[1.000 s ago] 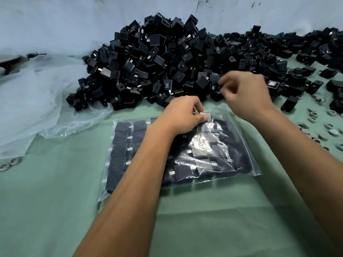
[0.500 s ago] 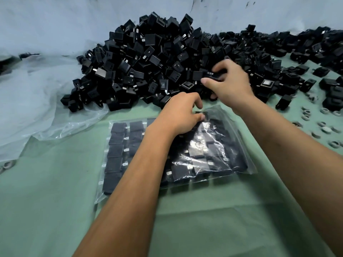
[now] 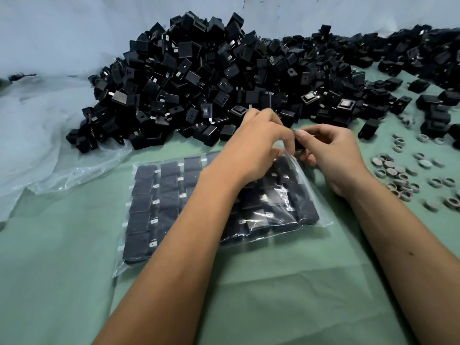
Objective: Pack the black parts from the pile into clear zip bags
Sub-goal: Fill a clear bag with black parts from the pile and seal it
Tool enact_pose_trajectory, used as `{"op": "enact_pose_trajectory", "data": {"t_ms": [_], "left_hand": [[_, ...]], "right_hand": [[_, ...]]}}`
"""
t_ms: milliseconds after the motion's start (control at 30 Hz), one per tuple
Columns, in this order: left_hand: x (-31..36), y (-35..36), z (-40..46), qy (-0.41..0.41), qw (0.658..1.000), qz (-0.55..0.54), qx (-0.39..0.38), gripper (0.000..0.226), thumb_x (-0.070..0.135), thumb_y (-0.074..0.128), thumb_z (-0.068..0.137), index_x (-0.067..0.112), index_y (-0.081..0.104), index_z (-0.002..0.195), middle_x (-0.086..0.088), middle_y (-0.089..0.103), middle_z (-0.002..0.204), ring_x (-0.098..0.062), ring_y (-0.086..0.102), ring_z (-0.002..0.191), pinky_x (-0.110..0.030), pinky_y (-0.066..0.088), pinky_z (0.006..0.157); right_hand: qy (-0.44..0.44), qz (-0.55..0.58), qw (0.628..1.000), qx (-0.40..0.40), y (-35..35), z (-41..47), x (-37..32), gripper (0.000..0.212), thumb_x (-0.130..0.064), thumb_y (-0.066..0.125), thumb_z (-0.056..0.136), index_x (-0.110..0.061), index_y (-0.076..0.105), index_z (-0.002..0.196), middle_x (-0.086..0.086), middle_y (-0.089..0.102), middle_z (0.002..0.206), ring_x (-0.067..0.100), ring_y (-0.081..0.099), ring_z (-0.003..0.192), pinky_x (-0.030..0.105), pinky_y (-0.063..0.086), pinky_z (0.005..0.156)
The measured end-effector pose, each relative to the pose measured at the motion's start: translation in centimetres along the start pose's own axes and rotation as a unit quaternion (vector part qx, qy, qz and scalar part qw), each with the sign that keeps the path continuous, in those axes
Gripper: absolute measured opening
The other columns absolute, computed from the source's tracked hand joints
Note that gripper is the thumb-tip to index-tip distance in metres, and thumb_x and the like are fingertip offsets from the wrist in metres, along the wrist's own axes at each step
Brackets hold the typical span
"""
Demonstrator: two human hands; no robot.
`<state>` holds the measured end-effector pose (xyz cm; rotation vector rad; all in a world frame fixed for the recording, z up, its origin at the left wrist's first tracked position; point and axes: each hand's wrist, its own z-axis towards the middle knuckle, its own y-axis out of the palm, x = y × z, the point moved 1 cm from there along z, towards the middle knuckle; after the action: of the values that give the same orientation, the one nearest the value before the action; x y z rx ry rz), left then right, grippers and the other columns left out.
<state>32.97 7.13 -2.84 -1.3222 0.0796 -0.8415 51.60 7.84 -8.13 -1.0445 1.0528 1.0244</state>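
We have a clear zip bag lying flat on the green table cover in the middle of the scene, and it is already well filled: on its left half the black parts sit in tidy rows, while the right half is packed less evenly under glare. Our left hand rests over the far edge of the bag with its fingers curled, pinching what looks like the bag's mouth to hold it up, though the lip itself is hard to make out through the clear film. Our right hand is just beside it on the right, thumb and fingers closed on one black part held right at that opening, so we judge the step in hand to be slipping this piece in. As far as we can tell, this bag is close to full and will soon need sealing. Much remains, however: the pile of black parts rises just beyond our hands and trails off to the far right. Small grey rings lie scattered on the right, and crumpled clear plastic sheeting spreads on the left.
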Motion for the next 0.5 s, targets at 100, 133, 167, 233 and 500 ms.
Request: {"op": "enact_pose_trajectory", "data": {"t_ms": [100, 133, 167, 233, 500], "left_hand": [[-0.3, -0.8, -0.1, 0.0, 1.0, -0.004, 0.009, 0.015, 0.019, 0.079, 0.088, 0.033, 0.078, 0.094, 0.007, 0.054, 0.118, -0.017, 0.039, 0.119, -0.035, 0.037, 0.106], [-0.4, -1.1, -0.2, -0.001, 1.0, -0.005, 0.01, 0.014, 0.021, 0.081, 0.086, 0.033, 0.079, 0.093, 0.007, 0.054, 0.118, -0.017, 0.04, 0.119, -0.034, 0.037, 0.106], [-0.4, -1.2, -0.2, -0.002, 1.0, -0.006, 0.011, 0.014, 0.022, 0.082, 0.086, 0.033, 0.079, 0.093, 0.008, 0.055, 0.117, -0.017, 0.041, 0.118, -0.033, 0.038, 0.105], [-0.4, -1.4, -0.2, 0.0, 1.0, -0.004, 0.019, 0.014, 0.022, 0.083, 0.085, 0.034, 0.08, 0.092, 0.009, 0.056, 0.116, -0.015, 0.043, 0.116, -0.03, 0.039, 0.102], [0.2, -1.1, 0.0, 0.008, 0.999, 0.018, 0.034, 0.013, 0.022, 0.083, 0.085, 0.031, 0.079, 0.092, 0.01, 0.058, 0.117, -0.015, 0.048, 0.117, -0.034, 0.04, 0.103]], "right_hand": [[0.007, -0.021, 0.999, -0.025, -0.2, 0.1, 0.0, 0.009, -0.021, 0.076, 0.093, -0.013, 0.077, 0.097, -0.005, 0.07, 0.064, 0.009, 0.056, 0.054, 0.018, 0.043, 0.049], [0.009, -0.023, 0.999, -0.038, -0.4, 0.1, -0.1, 0.007, -0.018, 0.076, 0.093, -0.013, 0.077, 0.097, -0.004, 0.071, 0.066, 0.009, 0.056, 0.055, 0.017, 0.043, 0.049], [0.008, -0.025, 0.998, -0.05, -0.4, 0.1, -0.1, 0.006, -0.016, 0.076, 0.093, -0.012, 0.077, 0.098, -0.003, 0.071, 0.068, 0.009, 0.056, 0.055, 0.017, 0.043, 0.049], [-0.004, -0.03, 0.998, -0.06, -0.3, 0.0, -0.2, 0.007, -0.016, 0.077, 0.092, -0.014, 0.077, 0.099, -0.003, 0.07, 0.067, 0.011, 0.056, 0.057, 0.019, 0.043, 0.05], [-0.032, -0.059, 0.996, -0.05, 0.7, -0.4, -0.3, 0.021, -0.029, 0.086, 0.084, -0.014, 0.074, 0.094, 0.0, 0.078, 0.078, 0.015, 0.069, 0.067, 0.038, 0.054, 0.065]]}}
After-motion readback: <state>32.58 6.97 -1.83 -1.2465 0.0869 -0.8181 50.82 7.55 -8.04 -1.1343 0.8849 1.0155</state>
